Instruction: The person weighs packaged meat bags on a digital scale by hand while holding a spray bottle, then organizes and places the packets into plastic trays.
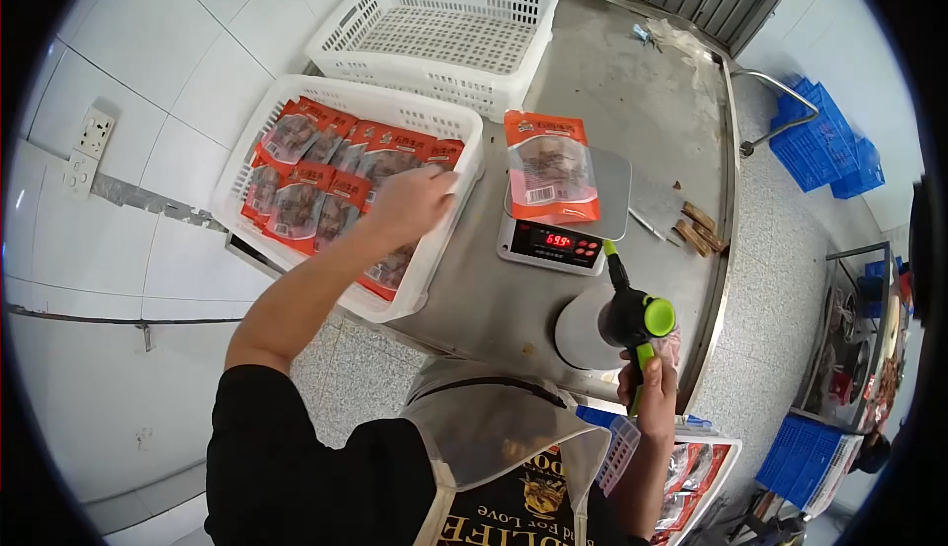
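Note:
My left hand (pixel 413 202) is over the white basket (pixel 456 117) on the left, its fingers curled at the lower edge of a red pouch (pixel 444 153). What its fingertips grip, if anything, is hidden. Several red-and-clear pouches of brown food (pixel 299 202) fill this basket. My right hand (pixel 652 388) is closed around the handle of a black and green pump sprayer (pixel 627 317), over a round white container (pixel 585 331); whether they are joined I cannot tell. Another filled pouch (pixel 553 168) lies on the digital scale (pixel 553 248), whose red display is lit.
A second white basket (pixel 434 42) stands behind the filled one. Brown sticks (pixel 699 230) and a white pen-like rod (pixel 652 227) lie on the metal table (pixel 632 82). Another basket (pixel 726 457) with pouches is at lower right. Blue crates (pixel 815 136) stand on the floor.

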Motion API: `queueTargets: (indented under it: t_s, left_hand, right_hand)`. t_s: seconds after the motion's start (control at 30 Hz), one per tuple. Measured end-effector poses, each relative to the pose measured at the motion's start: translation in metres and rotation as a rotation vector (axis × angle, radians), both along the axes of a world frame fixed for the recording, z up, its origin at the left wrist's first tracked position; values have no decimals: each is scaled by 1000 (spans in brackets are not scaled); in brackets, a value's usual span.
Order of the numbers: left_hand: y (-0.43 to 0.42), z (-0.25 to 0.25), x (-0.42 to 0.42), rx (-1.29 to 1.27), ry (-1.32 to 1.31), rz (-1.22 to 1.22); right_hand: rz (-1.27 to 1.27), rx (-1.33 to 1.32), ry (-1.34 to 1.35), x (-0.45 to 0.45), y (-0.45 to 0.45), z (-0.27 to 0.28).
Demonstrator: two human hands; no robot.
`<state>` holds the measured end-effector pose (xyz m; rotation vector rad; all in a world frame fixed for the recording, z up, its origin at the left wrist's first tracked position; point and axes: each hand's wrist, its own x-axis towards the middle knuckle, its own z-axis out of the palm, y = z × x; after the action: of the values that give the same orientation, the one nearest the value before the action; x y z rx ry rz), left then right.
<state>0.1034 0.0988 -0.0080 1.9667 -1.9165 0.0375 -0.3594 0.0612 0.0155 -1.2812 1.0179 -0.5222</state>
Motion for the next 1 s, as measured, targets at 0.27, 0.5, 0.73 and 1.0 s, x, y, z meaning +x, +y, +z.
queueTargets:
  t_s: [0.27, 0.5, 0.73, 1.0]
  left_hand:
    - [183, -87, 204, 1038, -122, 302]
    - [168, -116, 192, 971, -393, 319]
    - [131, -88, 181, 720, -393, 137]
    - [104, -79, 164, 213, -266, 301]
  right_hand:
    - [36, 22, 116, 7, -7, 35]
    - [69, 65, 266, 37, -17, 49]
    - [92, 90, 257, 52, -16, 48]
    - [80, 112, 294, 65, -20, 43]
